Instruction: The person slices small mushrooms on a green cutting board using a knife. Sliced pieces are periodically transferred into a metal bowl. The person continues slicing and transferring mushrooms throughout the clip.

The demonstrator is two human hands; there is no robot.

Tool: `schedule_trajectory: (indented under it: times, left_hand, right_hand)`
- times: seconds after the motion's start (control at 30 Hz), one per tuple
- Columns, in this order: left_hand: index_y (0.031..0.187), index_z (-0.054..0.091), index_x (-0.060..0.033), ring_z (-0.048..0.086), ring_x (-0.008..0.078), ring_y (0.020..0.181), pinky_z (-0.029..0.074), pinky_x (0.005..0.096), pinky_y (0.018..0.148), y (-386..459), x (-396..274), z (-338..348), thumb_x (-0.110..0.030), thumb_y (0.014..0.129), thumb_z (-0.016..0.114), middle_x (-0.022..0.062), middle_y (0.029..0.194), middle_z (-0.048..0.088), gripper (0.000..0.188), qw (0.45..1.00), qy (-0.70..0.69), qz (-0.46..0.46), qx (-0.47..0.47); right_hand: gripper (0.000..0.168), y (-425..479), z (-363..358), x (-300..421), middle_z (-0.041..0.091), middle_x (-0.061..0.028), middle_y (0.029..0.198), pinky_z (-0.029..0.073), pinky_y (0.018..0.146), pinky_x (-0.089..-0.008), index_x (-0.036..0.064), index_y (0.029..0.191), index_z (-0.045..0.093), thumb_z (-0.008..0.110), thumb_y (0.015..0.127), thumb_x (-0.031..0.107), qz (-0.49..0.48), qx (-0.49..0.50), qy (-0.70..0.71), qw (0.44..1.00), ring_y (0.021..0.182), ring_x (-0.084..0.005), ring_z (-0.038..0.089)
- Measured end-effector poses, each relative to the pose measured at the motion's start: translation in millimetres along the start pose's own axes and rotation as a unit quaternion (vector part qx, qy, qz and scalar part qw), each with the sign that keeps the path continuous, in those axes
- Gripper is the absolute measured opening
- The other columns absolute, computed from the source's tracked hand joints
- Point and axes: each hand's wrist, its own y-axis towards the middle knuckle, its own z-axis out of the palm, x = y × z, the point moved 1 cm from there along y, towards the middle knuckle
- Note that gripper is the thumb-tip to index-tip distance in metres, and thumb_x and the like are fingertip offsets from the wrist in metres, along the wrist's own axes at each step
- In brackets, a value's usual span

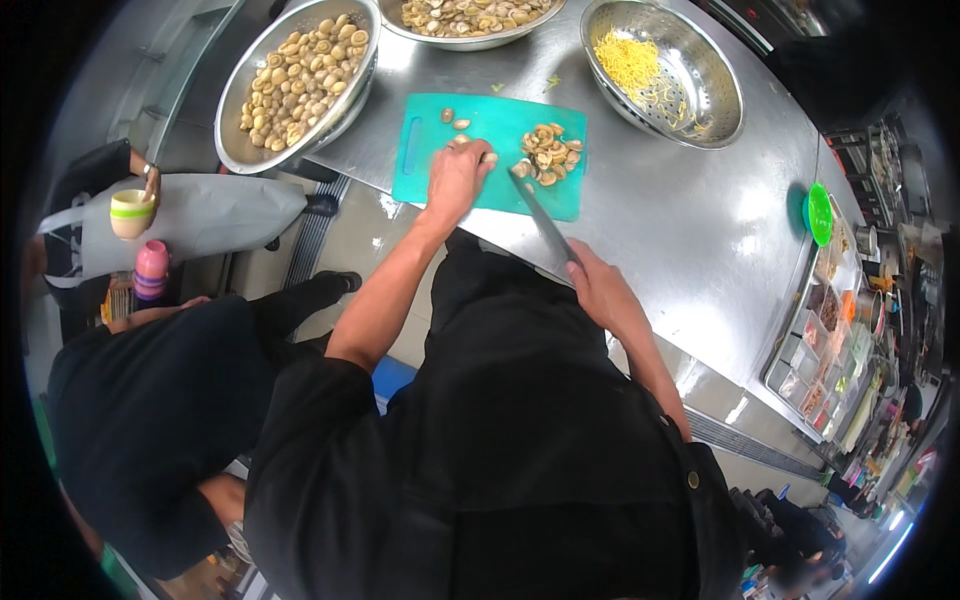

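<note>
My left hand (pixel 459 174) rests on the green cutting board (pixel 495 199), its fingertips on a small mushroom (pixel 490 159). By the handle, my right hand (pixel 600 283) grips a kitchen knife (pixel 544 220); its blade points up and left, the tip near the board's sliced mushrooms (pixel 553 154). A few whole mushrooms (pixel 461 124) lie above my left hand. At upper left a steel colander (pixel 225 127) is filled with whole mushrooms. A steel bowl (pixel 472 41) at the top edge holds sliced ones. Yellow noodle-like strands (pixel 628 64) lie in another perforated steel bowl (pixel 712 82).
The steel table (pixel 660 217) carries a green bowl (pixel 819 215) at right, beside a tray of ingredient containers (pixel 817 330). Small green scraps (pixel 552 82) lie above the board. A person in dark clothes (pixel 165 420) is close on my left; another person's hand (pixel 152 184) is by a cup (pixel 132 214).
</note>
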Motion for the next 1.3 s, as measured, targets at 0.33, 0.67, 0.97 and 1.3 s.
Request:
schedule_trajectory:
  times: [0.33,0.67,0.97,1.3]
  left_hand:
    - [0.112,0.075,-0.0028,0.071,0.0426,0.095,0.056,0.0501,0.082,-26,-22,16,-0.005,0.097,0.074,0.018,0.108,0.072,0.015,0.993,-0.113,-0.004,-0.024]
    - [0.109,0.074,-0.0017,0.07,0.0428,0.093,0.055,0.05,0.079,-25,-21,15,-0.003,0.096,0.075,0.0185,0.104,0.071,0.013,0.993,-0.115,0.002,-0.012]
    - [0.106,0.072,-0.0004,0.07,0.0447,0.093,0.055,0.0509,0.079,-25,-13,15,-0.001,0.097,0.071,0.0203,0.103,0.07,0.009,0.993,-0.117,0.006,-0.008]
    - [0.109,0.075,-0.0071,0.069,0.0406,0.095,0.053,0.051,0.084,-11,-2,-16,-0.003,0.087,0.081,0.014,0.102,0.076,0.023,0.994,0.057,-0.049,-0.083]
  right_hand:
    - [0.044,4,4,26,0.073,-0.031,0.098,0.052,0.084,-0.064,0.012,0.154,0.051,0.053,0.111,0.018,-0.008,-0.032,-0.047,0.998,0.095,-0.0555,0.069]
    - [0.042,27,34,9,0.071,-0.0294,0.092,0.048,0.077,-0.0634,0.009,0.152,0.05,0.051,0.111,0.016,-0.078,-0.065,-0.018,0.995,0.088,-0.0545,0.067]
    - [0.042,29,35,13,0.072,-0.0301,0.096,0.05,0.08,-0.0635,0.009,0.153,0.049,0.05,0.113,0.019,-0.065,-0.03,-0.038,0.997,0.091,-0.0534,0.069]
    - [0.043,16,6,20,0.074,-0.0325,0.102,0.051,0.087,-0.0651,0.012,0.153,0.051,0.053,0.111,0.023,-0.033,0.02,0.021,0.999,0.099,-0.0562,0.069]
